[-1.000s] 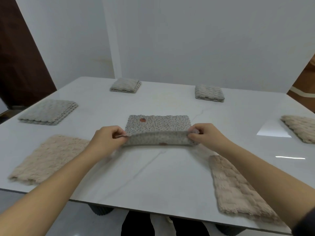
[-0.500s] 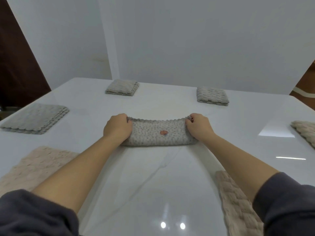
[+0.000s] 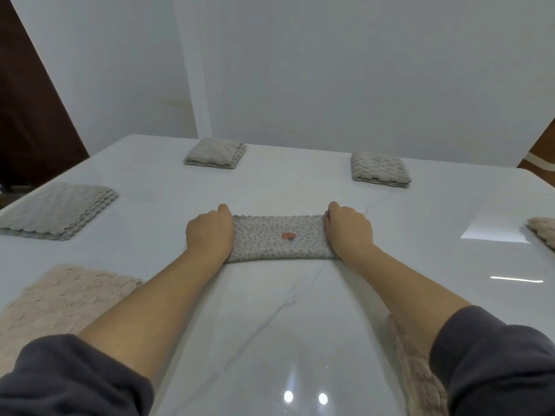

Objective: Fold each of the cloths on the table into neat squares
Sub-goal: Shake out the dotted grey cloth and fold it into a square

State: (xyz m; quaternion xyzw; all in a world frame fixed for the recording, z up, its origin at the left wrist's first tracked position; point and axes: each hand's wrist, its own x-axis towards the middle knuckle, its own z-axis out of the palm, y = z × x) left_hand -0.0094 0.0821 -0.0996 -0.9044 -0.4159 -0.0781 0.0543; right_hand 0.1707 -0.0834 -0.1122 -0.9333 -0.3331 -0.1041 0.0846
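**Both hands holding a folded speckled cloth at mid-table**

The speckled grey cloth is lying at the middle of the white marble table, folded into a long band running left to right, with a small orange mark showing on top. The left hand is covering its left end, fingers curling down over the far corner and gripping it. The right hand is doing the same at the right end. Both palms are resting on the fabric.

Two folded grey squares are sitting at the far side. A larger grey cloth is lying at the left. An unfolded beige cloth is lying near left, and a second beige cloth is showing partly under the right forearm. A third beige cloth is peeking in at the right edge.
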